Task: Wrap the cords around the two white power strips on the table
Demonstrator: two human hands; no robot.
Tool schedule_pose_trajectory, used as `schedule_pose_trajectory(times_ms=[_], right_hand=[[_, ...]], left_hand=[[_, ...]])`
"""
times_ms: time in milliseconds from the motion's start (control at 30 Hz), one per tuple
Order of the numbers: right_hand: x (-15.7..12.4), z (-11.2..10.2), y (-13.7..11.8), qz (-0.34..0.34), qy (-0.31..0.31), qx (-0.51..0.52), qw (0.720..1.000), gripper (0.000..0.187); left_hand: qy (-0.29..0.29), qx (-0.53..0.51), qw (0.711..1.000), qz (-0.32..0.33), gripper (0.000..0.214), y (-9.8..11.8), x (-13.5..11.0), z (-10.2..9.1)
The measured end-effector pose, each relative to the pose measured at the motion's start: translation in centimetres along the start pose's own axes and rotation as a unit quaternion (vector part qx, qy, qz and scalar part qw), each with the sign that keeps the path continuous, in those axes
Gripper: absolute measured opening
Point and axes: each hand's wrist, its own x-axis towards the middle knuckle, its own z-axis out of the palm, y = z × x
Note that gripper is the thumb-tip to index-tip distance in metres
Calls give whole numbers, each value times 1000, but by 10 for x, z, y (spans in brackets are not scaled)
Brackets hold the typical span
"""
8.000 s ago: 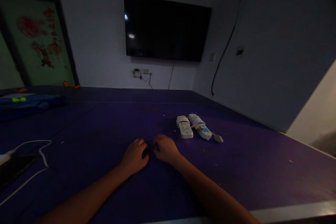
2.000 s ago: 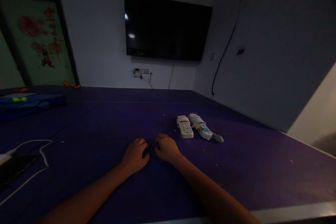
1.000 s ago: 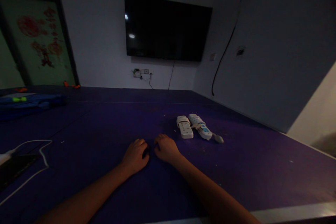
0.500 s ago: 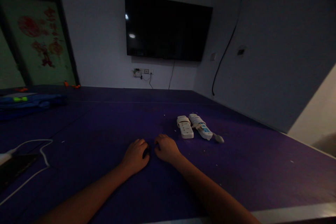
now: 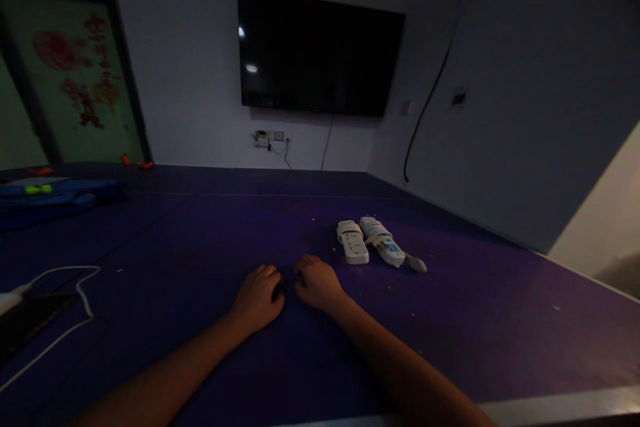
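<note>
My left hand [image 5: 259,297] rests on the purple tabletop [image 5: 210,240], fingers loosely bent and thumb apart, with dark shadow in the gap. Just to its right, my right hand [image 5: 317,282] also lies on the surface, fingers lightly curled; a narrow space separates the two. I see nothing held in either. Beyond the right hand are two white power strips wrapped in their own cords: a plain one [image 5: 355,250] nearer it, and one with a blue socket face [image 5: 391,250] beside that. A pale plug [image 5: 417,265] lies at the second strip's right end.
At the left edge lie a dark flat device [image 5: 35,320] and a white cable [image 5: 83,290]. Farther back is a blue cloth-like bundle [image 5: 65,193], with small orange items [image 5: 145,165] behind. A television [image 5: 320,53] hangs on the wall; a black cable [image 5: 430,97] runs down the right wall.
</note>
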Motion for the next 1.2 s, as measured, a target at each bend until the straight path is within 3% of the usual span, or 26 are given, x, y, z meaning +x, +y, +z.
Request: schedule_pose_trajectory(times_ms=[1200], right_hand=[[0,1,0,-1,1,5,1000,25]], left_hand=[[-7,-12,1000,-11,15,1,1,-2]])
